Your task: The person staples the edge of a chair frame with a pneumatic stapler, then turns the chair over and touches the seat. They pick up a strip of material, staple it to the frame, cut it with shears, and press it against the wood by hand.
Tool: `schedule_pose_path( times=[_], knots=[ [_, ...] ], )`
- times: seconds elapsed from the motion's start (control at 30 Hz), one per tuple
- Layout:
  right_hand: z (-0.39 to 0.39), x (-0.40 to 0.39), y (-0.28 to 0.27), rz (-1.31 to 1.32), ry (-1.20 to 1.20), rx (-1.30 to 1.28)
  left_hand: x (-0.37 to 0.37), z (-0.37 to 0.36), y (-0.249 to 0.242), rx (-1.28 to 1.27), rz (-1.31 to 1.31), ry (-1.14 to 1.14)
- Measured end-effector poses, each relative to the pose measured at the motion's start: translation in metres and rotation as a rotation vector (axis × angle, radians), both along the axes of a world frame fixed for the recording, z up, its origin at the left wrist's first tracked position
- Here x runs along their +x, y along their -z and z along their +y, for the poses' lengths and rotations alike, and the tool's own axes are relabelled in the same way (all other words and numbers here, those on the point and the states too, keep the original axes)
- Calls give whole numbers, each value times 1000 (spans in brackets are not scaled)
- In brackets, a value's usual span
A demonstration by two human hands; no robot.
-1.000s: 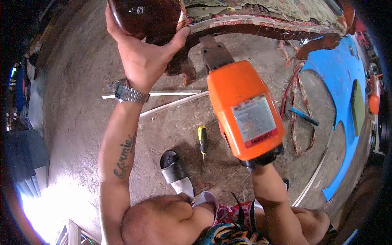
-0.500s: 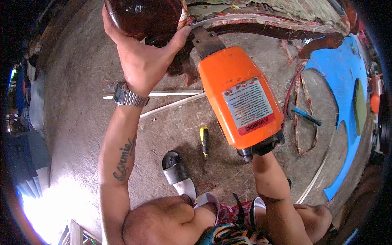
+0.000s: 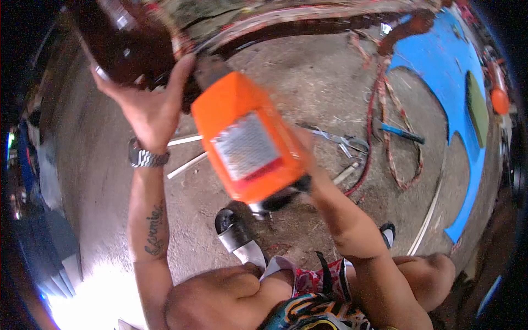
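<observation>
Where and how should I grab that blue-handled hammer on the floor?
I'd take the hammer by the blue middle of its handle, coming from above, with the grip closing across it. It lies flat on the floor, and the handle is long and slim. The head end looks worse, being close to the red cord.

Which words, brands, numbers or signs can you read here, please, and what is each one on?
"Lormie", as best I can read it, middle letters uncertain: the tattoo on the left forearm.
Unreadable, blurred: the label with a red strip on the orange tool.
Unreadable, too small: the face of the wristwatch.
</observation>
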State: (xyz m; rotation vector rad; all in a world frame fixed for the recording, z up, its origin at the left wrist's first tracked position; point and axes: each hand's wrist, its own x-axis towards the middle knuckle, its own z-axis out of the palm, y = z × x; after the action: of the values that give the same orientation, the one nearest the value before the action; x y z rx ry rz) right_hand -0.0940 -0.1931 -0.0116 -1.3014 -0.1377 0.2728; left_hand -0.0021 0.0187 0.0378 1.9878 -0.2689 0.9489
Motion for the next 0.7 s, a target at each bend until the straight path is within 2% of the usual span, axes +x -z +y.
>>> schedule_pose_path(
  times=[0.03, 0.07, 0.1, 0.13, 0.27, 0.37, 0.4, 0.5, 0.6, 0.63, 0.7],
  knots=[
    [-3, 1, -7, -25, 39, -39, -2, -3, -2, 46, -39, -39],
    [-2, 3, -4, -383, 113, -175, -2, -5, -3, 12, -5, -34],
    [-5, 1, -3, -535, 127, -247, -3, -6, -4, -19, 34, -34],
    [-8, -2, -1, -685, 155, -316, -7, -8, -8, 78, 23, -95],
    [-10, -10, 22, -521, 54, -330, -10, -7, -14, 132, 47, -78],
    [2, -25, 72, -152, 40, -118, -10, 1, -11, 119, 84, -18],
    [5, -25, 74, -33, 65, 37, -10, -1, -10, 108, 102, -64],
    [-2, -22, 88, -252, 99, -170, -10, -3, -9, 191, 35, -120],
    [3, -21, 105, -60, 95, 27, -4, -5, -1, 15, 2, -76],
    [8, -15, 90, -20, 100, 74, -4, -8, 0, -54, -21, -58],
    [6, -15, 61, 52, 101, 160, -6, -8, 0, 49, -33, -140]
  ],
)
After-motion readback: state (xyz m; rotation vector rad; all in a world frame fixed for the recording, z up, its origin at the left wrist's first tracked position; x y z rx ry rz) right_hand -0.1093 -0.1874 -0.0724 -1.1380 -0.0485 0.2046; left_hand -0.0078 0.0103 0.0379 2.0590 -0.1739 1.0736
